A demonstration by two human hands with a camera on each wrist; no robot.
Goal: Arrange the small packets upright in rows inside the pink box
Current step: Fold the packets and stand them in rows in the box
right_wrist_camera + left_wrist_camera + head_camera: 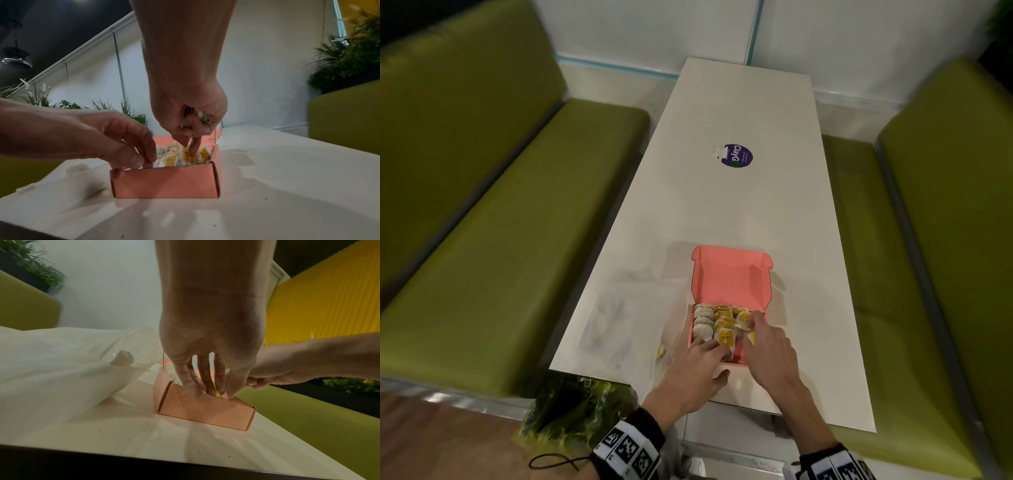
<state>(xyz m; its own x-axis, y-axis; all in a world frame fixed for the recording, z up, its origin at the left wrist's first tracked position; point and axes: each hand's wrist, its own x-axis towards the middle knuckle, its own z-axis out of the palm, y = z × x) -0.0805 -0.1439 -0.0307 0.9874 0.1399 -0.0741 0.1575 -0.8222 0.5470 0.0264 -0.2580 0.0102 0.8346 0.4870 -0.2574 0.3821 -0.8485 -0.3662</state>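
Observation:
The pink box (729,277) stands open near the table's front edge, lid raised at the back. Small white and yellow packets (717,325) stand in rows inside it. My left hand (717,356) reaches over the near wall at the left corner: its fingers are inside against the packets and its thumb is outside on the front wall (164,183). My right hand (191,146) holds a few crumpled packets (197,116) in its curled outer fingers. Its index and middle fingers point down onto the right-hand row.
A clear plastic bag (626,318) with a few loose packets lies left of the box, touching it. A purple sticker (736,156) is on the white table (739,212) farther back. Green benches (517,257) flank the table, and a green-yellow bag (578,407) sits below its front edge.

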